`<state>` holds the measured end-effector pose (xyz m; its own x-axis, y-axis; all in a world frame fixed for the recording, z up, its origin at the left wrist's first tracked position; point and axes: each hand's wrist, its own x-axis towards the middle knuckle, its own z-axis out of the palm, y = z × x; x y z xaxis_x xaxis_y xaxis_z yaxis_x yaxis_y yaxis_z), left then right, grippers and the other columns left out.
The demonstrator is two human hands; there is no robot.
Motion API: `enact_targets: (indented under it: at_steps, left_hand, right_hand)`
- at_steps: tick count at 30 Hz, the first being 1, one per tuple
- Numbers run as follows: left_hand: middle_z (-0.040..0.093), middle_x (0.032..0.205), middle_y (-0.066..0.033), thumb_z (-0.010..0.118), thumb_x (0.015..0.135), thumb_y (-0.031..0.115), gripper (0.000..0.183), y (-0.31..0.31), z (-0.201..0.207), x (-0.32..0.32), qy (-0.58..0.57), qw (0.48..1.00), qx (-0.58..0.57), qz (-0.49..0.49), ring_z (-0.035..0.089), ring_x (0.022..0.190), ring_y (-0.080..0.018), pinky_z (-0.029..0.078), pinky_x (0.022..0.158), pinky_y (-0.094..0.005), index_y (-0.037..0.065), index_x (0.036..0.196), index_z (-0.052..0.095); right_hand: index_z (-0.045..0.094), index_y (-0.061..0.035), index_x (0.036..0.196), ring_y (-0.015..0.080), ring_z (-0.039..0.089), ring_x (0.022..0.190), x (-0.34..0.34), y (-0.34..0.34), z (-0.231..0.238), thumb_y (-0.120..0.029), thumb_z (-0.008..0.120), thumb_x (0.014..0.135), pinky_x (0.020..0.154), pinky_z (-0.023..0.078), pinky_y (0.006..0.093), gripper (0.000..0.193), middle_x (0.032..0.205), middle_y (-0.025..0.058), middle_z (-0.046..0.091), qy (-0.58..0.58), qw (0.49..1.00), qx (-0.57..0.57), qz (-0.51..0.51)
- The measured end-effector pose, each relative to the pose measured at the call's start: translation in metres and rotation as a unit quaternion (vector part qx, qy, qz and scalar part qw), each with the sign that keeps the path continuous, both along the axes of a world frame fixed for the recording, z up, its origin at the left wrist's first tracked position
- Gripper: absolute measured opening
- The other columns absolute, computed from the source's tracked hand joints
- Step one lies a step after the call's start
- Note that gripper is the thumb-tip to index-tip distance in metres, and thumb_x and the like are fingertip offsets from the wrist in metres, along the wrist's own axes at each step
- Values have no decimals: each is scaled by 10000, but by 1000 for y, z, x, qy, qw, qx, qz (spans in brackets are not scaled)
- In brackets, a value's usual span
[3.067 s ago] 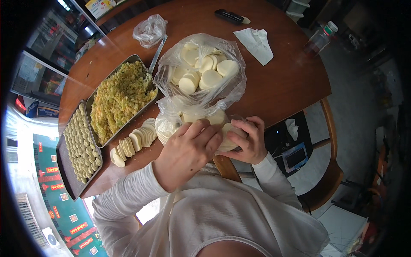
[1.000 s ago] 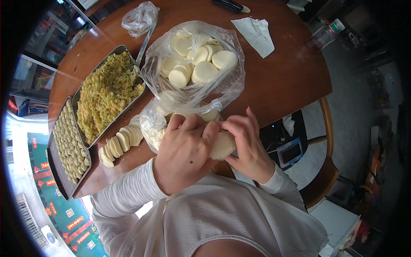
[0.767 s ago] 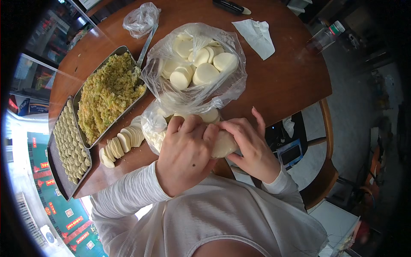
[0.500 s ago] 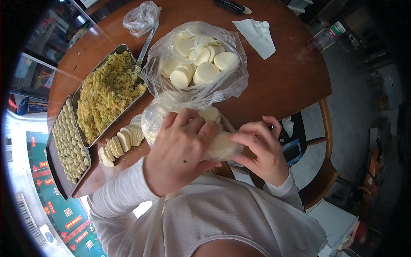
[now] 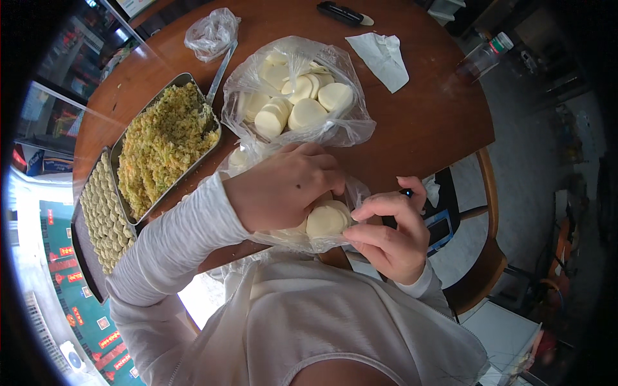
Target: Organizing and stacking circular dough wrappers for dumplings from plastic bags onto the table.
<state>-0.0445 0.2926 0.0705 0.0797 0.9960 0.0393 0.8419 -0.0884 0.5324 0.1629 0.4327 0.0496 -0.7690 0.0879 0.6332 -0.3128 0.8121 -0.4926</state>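
Observation:
Close to me lies a clear plastic bag [image 5: 293, 241] with round, pale dumpling wrappers [image 5: 327, 220] in it. My left hand [image 5: 290, 186] reaches over and into its opening, fingers bent down and closed; the fingertips are hidden, so what they hold cannot be made out. At the bag's right edge, my right hand [image 5: 396, 231] pinches the plastic between thumb and fingers, beside the top wrapper. Just beyond sits a larger open plastic bag [image 5: 357, 125] filled with stacked wrappers [image 5: 308, 114].
To the left, a metal tray [image 5: 193, 166] holds chopped filling [image 5: 164, 145], with a knife-like blade [image 5: 221, 72] by it. Small dumplings [image 5: 106, 215] cover a dark tray further left. A crumpled bag [image 5: 212, 33], tissue [image 5: 383, 61], black-handled tool [image 5: 341, 13] and jar [image 5: 486, 56] stand around the far table.
My left hand has moved up and inward over the near bag, and its forearm now covers the row of wrappers on the table. More of the wrappers by my right hand shows.

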Motion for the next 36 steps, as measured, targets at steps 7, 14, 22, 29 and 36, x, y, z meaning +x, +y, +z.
enact_targets:
  at_steps: [7, 14, 22, 29, 36]
  left_hand:
    - [657, 1192, -71, 787, 816, 192, 322, 15, -6, -7, 88, 993, -46, -58, 542, 1269, -299, 381, 1090, -475, 132, 1132, 767]
    - [635, 1237, -68, 827, 737, 201, 401, 21, -10, -13, 92, 992, -32, -86, 518, 1314, -294, 354, 1107, -452, 215, 1138, 811]
    - [650, 1114, -36, 834, 681, 217, 388, 19, -18, -19, 102, 988, 15, -119, 583, 1193, -269, 413, 1055, -432, 169, 1065, 800]
    - [654, 1044, -31, 809, 694, 245, 308, 17, -16, -22, 84, 985, 55, -143, 604, 1132, -252, 431, 1036, -392, 185, 996, 812]
    - [642, 1106, -79, 825, 696, 227, 360, 14, -7, -27, 162, 979, 53, -108, 604, 1133, -286, 492, 1025, -436, 120, 1035, 770]
  right_hand:
    - [763, -200, 985, 139, 660, 920, -5, -6, -3, -105, 883, 783, 1102, 340, 491, 253, 1041, -43, 704, 10, 999, -23, -22]
    - [688, -134, 1072, 223, 658, 958, -8, -12, -27, -68, 808, 872, 1027, 418, 471, 242, 1057, 13, 726, 25, 993, -117, -13]
    - [635, -129, 1080, 226, 662, 969, -15, -23, -39, -42, 740, 917, 1030, 421, 478, 212, 1062, 25, 736, 69, 984, -164, 30]
    - [637, -127, 1081, 201, 672, 959, -14, -26, -41, -53, 744, 932, 1090, 402, 485, 198, 1035, 21, 747, 60, 985, -156, 34]
    - [580, -89, 1074, 215, 635, 879, -11, -25, -38, 6, 710, 934, 1102, 394, 520, 213, 1035, 92, 732, 76, 985, -149, 37]
